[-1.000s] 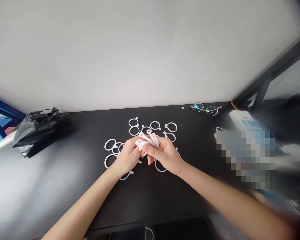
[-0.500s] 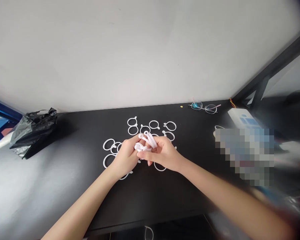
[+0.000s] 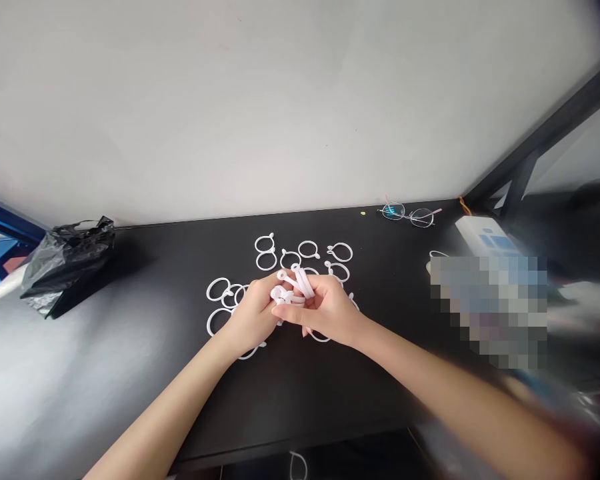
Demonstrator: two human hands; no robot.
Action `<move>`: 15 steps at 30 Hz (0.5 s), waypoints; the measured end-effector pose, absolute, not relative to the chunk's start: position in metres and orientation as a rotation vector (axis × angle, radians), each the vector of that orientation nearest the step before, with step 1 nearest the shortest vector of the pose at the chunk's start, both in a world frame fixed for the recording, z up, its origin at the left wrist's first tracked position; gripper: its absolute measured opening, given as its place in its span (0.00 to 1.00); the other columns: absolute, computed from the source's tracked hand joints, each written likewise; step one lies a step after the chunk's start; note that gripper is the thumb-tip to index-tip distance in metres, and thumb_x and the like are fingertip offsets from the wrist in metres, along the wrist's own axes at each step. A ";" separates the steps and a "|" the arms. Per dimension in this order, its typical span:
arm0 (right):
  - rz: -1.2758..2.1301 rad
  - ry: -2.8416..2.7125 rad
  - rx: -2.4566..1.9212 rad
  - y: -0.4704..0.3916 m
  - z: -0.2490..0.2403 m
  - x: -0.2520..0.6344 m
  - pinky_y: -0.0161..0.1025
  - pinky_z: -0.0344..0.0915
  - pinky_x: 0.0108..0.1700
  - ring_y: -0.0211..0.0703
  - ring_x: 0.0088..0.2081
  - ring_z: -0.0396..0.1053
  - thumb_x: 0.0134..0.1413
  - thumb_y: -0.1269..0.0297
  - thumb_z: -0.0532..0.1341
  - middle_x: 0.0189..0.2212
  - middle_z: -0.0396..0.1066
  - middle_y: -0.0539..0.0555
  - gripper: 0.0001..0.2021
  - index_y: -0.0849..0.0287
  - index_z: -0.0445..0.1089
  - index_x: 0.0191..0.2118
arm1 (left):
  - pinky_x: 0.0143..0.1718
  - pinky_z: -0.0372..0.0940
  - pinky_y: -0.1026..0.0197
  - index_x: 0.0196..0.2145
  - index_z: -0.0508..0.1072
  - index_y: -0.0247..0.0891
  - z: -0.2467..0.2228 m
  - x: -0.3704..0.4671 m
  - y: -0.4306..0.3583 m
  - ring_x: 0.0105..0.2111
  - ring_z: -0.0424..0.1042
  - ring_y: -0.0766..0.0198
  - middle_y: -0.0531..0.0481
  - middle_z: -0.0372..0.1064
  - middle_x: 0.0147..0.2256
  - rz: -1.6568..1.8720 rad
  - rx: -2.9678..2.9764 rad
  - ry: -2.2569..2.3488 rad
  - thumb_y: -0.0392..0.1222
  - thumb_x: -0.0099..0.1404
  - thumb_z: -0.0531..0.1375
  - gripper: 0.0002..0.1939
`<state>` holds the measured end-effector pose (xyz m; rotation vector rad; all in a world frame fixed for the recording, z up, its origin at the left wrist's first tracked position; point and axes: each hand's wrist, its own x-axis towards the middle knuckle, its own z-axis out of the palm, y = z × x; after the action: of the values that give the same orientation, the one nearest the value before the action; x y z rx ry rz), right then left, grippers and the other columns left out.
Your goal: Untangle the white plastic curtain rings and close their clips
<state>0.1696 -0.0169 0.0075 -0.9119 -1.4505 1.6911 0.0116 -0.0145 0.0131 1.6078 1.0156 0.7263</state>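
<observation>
Together my two hands hold a bunch of white curtain rings [image 3: 304, 283], each with a small eyelet, above the black table. My left hand [image 3: 260, 308] is curled round the bunch from the left. From the right my right hand [image 3: 336, 312] closes on the same rings, its thumb laid across their front. Parts of the bunch and several fingertips are hidden. More white rings lie loose on the table around my hands: a ring [image 3: 267, 260] behind them, another ring [image 3: 341, 252] at the back right, and a ring [image 3: 219, 289] to the left.
A crumpled black plastic bag [image 3: 70, 263] lies at the left of the table [image 3: 300, 393]. Eyeglasses [image 3: 409, 217] rest near the wall at the back right. Farther right are a white and blue box [image 3: 490, 235] and a pixelated area. Another white loop [image 3: 298, 465] shows below the front edge.
My right hand has shifted slightly to the right and the held rings have turned a little between my fingers. The loose rings on the table lie where they were.
</observation>
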 end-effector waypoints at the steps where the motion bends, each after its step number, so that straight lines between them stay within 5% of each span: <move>1: 1.694 -1.439 -0.911 -0.017 0.007 0.169 0.30 0.66 0.18 0.33 0.21 0.64 0.41 0.58 0.72 0.23 0.65 0.47 0.15 0.61 0.71 0.31 | 0.27 0.60 0.65 0.36 0.73 0.36 0.013 0.012 -0.015 0.25 0.67 0.65 0.51 0.71 0.28 0.729 1.604 1.016 0.31 0.58 0.53 0.12; 6: 1.706 -1.390 -0.900 -0.018 0.006 0.168 0.32 0.69 0.20 0.37 0.25 0.67 0.39 0.57 0.73 0.26 0.66 0.48 0.19 0.60 0.71 0.37 | 0.27 0.60 0.65 0.36 0.73 0.37 0.011 0.011 -0.014 0.25 0.67 0.65 0.50 0.72 0.30 0.736 1.576 1.016 0.33 0.60 0.54 0.09; 15: 1.731 -1.472 -0.849 -0.012 0.006 0.171 0.33 0.70 0.21 0.30 0.18 0.63 0.45 0.56 0.70 0.25 0.68 0.48 0.15 0.62 0.69 0.28 | 0.26 0.57 0.66 0.32 0.70 0.36 0.008 0.009 -0.012 0.24 0.62 0.68 0.55 0.65 0.25 0.764 1.601 1.038 0.30 0.57 0.50 0.10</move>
<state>0.1713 -0.0119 0.0065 -0.8488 -1.4722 1.7307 0.0095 -0.0122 0.0083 1.6008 1.0379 0.7637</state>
